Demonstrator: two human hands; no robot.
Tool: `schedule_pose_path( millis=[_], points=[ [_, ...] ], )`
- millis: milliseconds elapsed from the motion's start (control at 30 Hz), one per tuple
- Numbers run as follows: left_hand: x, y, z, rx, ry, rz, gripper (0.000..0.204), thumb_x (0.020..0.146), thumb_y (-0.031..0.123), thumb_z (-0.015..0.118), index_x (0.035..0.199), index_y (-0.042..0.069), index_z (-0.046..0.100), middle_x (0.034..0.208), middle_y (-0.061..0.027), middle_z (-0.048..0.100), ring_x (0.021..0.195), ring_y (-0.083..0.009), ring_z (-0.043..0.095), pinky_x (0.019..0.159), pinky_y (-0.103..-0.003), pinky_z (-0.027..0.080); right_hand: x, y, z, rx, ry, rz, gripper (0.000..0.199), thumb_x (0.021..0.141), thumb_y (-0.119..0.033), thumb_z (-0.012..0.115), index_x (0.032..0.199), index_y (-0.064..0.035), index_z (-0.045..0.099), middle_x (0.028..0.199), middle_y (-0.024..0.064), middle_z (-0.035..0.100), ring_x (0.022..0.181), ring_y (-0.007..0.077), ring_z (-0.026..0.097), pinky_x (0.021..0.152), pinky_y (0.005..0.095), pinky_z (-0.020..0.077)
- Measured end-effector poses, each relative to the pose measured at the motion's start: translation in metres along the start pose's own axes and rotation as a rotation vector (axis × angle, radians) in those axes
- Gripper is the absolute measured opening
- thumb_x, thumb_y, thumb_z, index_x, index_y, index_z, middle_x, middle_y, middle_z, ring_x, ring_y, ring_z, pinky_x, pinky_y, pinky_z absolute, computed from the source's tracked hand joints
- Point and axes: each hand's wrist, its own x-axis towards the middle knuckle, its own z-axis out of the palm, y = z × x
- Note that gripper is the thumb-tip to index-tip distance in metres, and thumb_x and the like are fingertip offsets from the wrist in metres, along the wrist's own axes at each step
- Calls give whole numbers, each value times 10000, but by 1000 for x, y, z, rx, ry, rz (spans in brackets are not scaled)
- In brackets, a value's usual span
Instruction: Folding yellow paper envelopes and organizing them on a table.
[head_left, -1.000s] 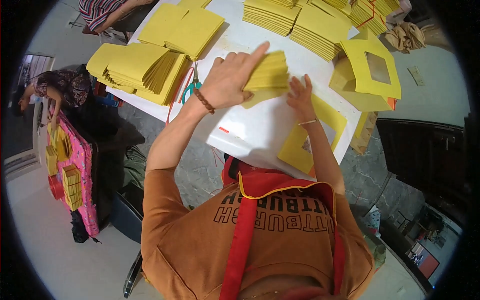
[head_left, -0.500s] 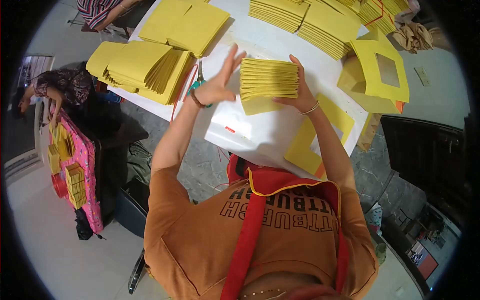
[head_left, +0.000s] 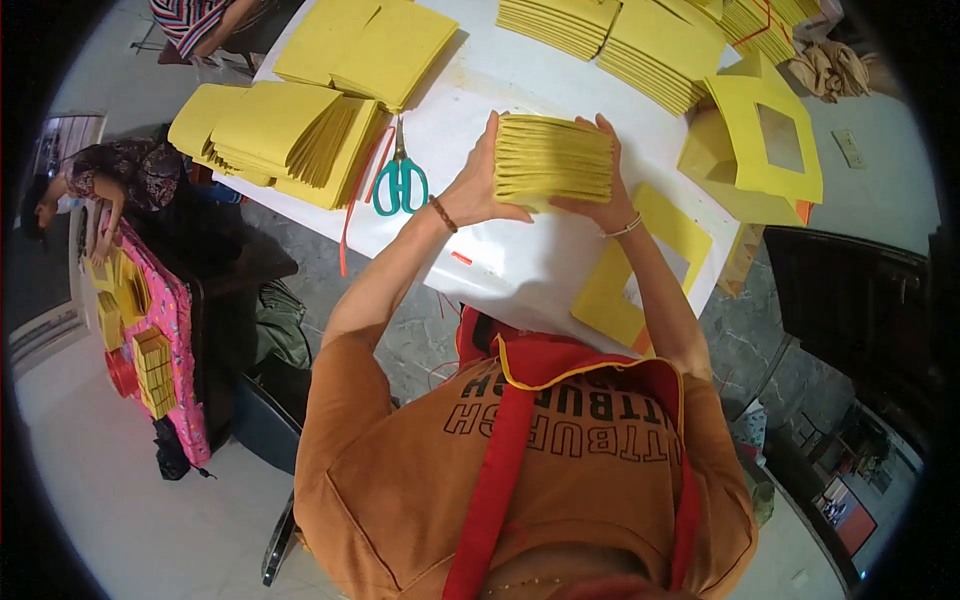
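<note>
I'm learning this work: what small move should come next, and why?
Perhaps press gently inward to square the yellow stack: the left hand and right hand flank it, and no tie shows around its many layers.

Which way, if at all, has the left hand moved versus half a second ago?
Yes: rightward relative to the teal-handled scissors, now against the left side of the yellow stack; left hand.

Head-worn fisheye, wide, facing down at table point(head_left: 482, 80).
</note>
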Motion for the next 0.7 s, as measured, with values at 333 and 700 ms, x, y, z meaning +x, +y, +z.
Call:
schedule_pose_path(
  millis=[333, 700],
  points=[
    [10, -23, 20, -328, -6, -268, 1184, 500, 234, 853, 1359, -24, 79, 1267, -185, 375, 1204, -312, 351, 1034, -384, 272, 4, -2, -6, 110, 64, 159, 1148, 502, -185, 870, 1366, -65, 124, 1341, 112, 326, 1235, 243, 341, 1035, 377, 303],
    [6, -18, 31, -236, 5, -272, 820, 537, 177, 813, 1226, 29, 393, 1182, -159, 434, 1097, -323, 438, 960, -379, 352, -3, 6, -6, 140, 131, 147, 926, 570, -145, 841, 1289, -66, 262, 1209, 85, 446, 1120, 189, 446, 945, 346, 401]
  ],
)
